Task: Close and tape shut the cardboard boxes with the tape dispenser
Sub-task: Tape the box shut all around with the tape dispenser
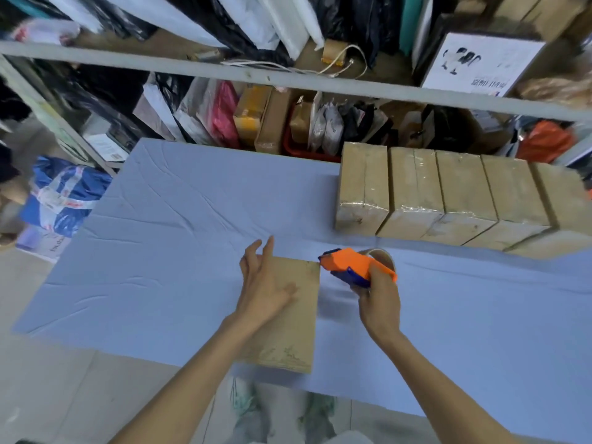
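We press our flat left hand (266, 285) on the cardboard box (290, 315) lying longways away from us, while our right hand (379, 298) grips the tape dispenser (354, 264) touching its far right corner.

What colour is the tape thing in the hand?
The tape dispenser is orange and blue, head view.

Work surface: wrinkled pale blue cloth (179, 219) covering it. Behind it, a grey metal shelf rail (192, 70), with a white cable (336, 64) on the shelf just above; below the rail a pink bag (224, 113), red crate (307, 153) and orange bag (544, 141) (contents not legible). Floor, left: blue-and-white sack (64, 193); upper right shelf: white box with black print (480, 62).
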